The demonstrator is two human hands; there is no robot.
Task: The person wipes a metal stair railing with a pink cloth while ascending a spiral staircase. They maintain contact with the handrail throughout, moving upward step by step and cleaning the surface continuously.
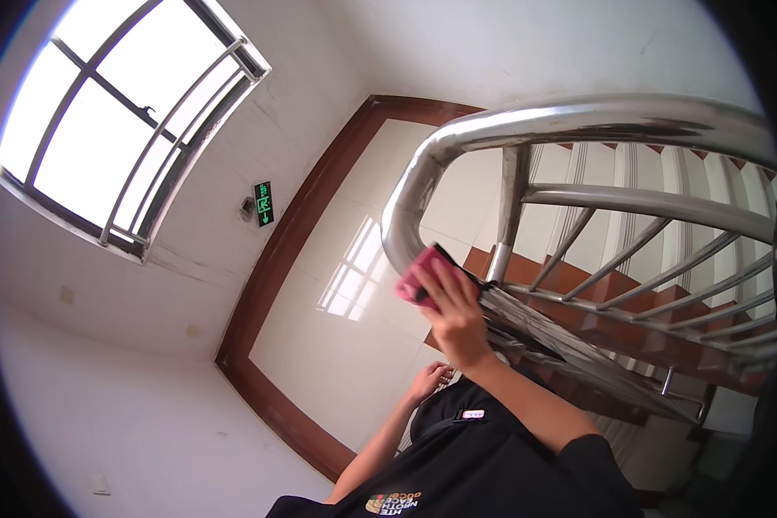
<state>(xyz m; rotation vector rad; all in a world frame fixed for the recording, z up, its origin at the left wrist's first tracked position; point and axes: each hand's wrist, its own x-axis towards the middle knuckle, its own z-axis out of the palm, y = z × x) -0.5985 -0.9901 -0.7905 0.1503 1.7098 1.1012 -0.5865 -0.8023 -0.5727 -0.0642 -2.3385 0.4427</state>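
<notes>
My right hand (460,320) is shut on a folded pink cloth (421,278) with a black edge. The cloth lies against the lower end of the curved stainless-steel handrail (401,213), where the rail bends round. The hand is slightly blurred, its fingers spread over the cloth. My left hand (432,381) hangs low beside my black shirt, over the tiled landing, with loosely bent fingers and nothing visible in it. Part of that hand is hard to make out against the shirt.
Steel balusters (628,252) and a middle rail (647,197) run off to the right beside stairs (621,168). A tiled landing (298,337) with a brown border lies ahead and left. On the left wall are a barred window (129,103) and a green exit sign (264,203).
</notes>
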